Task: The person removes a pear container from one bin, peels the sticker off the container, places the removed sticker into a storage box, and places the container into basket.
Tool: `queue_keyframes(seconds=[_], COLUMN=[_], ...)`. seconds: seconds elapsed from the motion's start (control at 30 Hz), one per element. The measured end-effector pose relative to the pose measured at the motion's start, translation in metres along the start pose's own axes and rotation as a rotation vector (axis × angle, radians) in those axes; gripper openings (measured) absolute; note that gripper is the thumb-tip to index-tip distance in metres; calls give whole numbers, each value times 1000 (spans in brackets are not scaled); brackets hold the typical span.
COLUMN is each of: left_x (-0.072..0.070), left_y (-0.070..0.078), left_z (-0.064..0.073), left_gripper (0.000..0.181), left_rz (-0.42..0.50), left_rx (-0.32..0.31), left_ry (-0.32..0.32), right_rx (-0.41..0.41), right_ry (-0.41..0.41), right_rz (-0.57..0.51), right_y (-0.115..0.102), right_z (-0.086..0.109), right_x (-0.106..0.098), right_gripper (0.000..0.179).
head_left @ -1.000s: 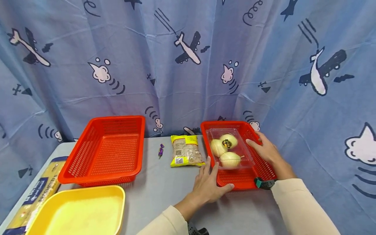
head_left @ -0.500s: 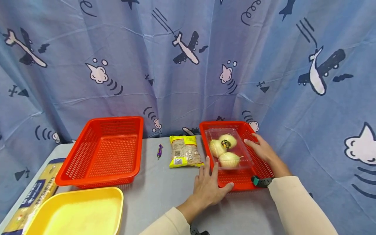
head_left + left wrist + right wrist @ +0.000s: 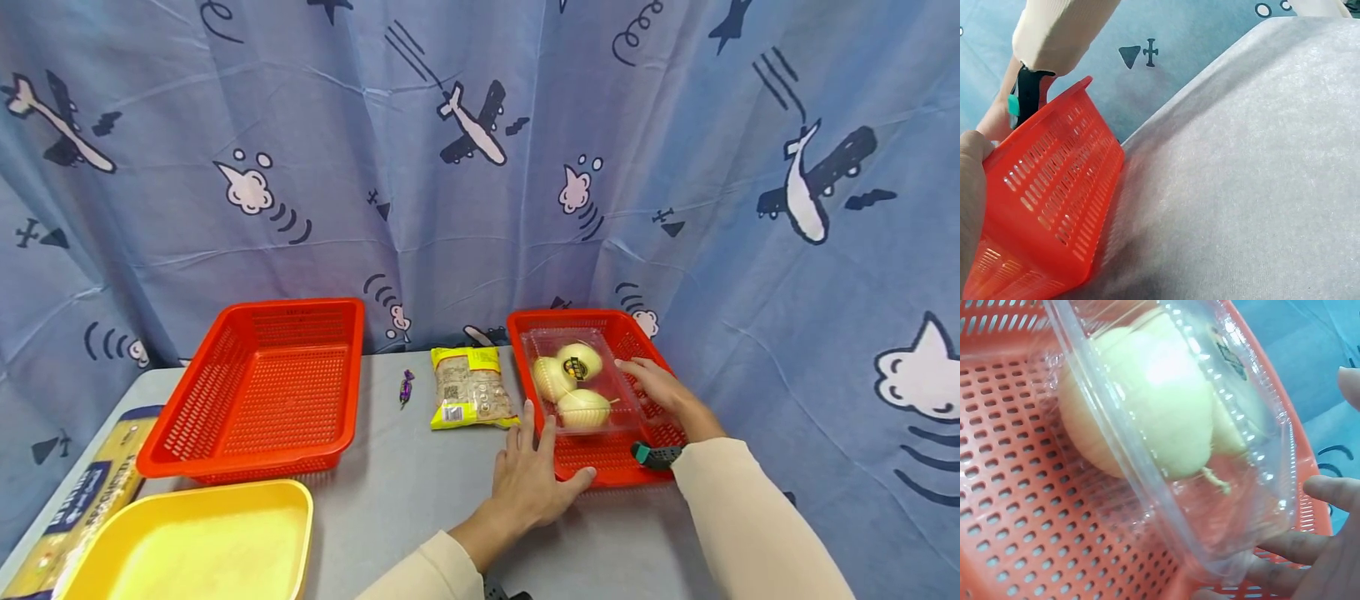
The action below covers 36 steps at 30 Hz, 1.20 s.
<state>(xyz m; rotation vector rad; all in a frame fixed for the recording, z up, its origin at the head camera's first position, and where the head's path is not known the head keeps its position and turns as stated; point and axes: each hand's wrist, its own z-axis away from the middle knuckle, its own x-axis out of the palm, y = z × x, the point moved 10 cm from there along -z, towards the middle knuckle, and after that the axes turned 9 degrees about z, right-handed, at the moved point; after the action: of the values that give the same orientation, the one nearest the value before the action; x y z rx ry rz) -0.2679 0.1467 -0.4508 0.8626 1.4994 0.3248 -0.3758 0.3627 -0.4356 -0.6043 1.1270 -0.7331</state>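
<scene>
A clear plastic box [image 3: 628,398] of pale yellow, round fruit [image 3: 585,410] with a dark label lies in the right-hand red basket [image 3: 600,475]. My right hand [image 3: 660,390] reaches over the basket's right side, its fingertips at the box's right edge. In the right wrist view, fingers [image 3: 1294,547] extend toward the lower corner of the box [image 3: 1147,481], and a stem shows on one fruit. My left hand [image 3: 525,483] is spread at the basket's front left corner, thumb along the front rim. The left wrist view has part of that hand beside the basket wall [image 3: 1060,187].
Another red basket [image 3: 292,400] stands at the left, with a yellow tray [image 3: 202,542] before it. A long printed packet [image 3: 97,500] lies at the far left. Between the baskets are a purple-wrapped candy [image 3: 406,388] and a yellow-edged bag [image 3: 472,387]. A blue curtain [image 3: 420,208] hangs behind.
My right hand has moved left and inward from the basket's right rim to the box's edge. The left hand stays at the corner. The head view has shifted slightly.
</scene>
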Motion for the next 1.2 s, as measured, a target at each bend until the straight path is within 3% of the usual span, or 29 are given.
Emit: queue_keyframes(seconds=[0.17,0.43,0.67,1.2], left_x=[0,1,1,1], left_y=[0,-2,-2,-2], left_z=[0,0,1,1], left_gripper=[90,90,90,91], left_rz=[7,17,7,6], left_rx=[-7,-13,-13,-4], left_ry=[-6,-8,-11,-7], right_rx=[5,94,245,225], right_ry=[-53,-57,-22,-14], right_rz=[-52,-41,7,-62], right_y=[5,15,33,33], right_z=[-5,-9,-8,-12], right_x=[9,20,25,27], right_gripper=[64,78,83,71])
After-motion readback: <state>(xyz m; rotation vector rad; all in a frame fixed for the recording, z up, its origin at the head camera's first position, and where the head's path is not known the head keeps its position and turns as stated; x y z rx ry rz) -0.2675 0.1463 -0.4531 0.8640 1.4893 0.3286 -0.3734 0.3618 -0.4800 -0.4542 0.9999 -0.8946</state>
